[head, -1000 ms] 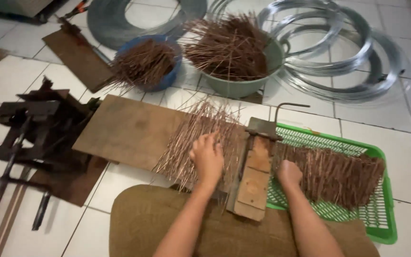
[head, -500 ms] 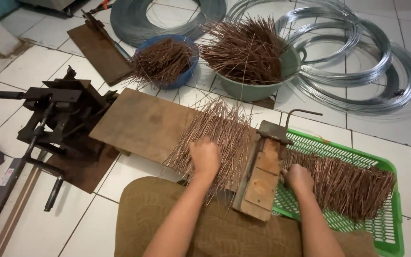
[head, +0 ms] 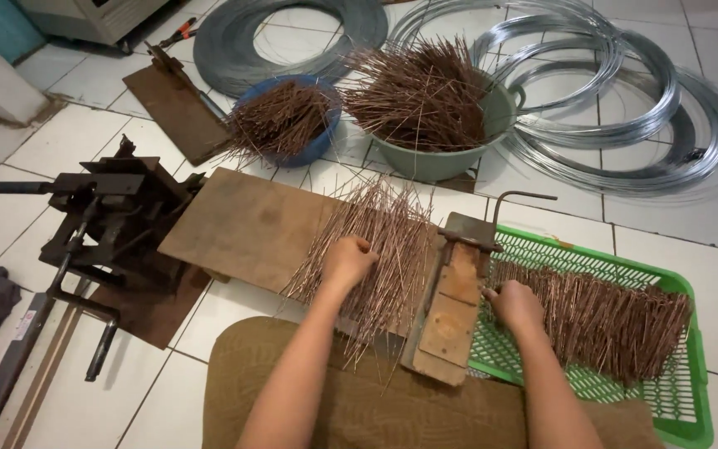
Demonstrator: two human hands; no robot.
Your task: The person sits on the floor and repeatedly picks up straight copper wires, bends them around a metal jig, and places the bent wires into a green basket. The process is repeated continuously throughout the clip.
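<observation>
My left hand (head: 346, 259) rests with curled fingers on a loose pile of thin brown wire rods (head: 380, 241) spread over a wooden board (head: 247, 226). My right hand (head: 515, 304) lies on bent rods (head: 604, 320) stacked in a green plastic basket (head: 681, 397). Between the hands stands a small wooden and metal bending jig (head: 454, 295) with a bent metal handle (head: 521, 199). Whether either hand pinches a rod cannot be told.
A black lever-operated metal machine (head: 105, 220) stands at the left on the white tile floor. A blue bowl (head: 288, 120) and a green basin (head: 438, 108) hold more rods. Coils of silver wire (head: 617, 100) lie behind. A brown mat (head: 376, 399) covers my lap area.
The view has shifted and drawn closer, bringing the lever machine more into sight. My left hand has moved slightly over the rod pile; my right hand stays on the basket rods.
</observation>
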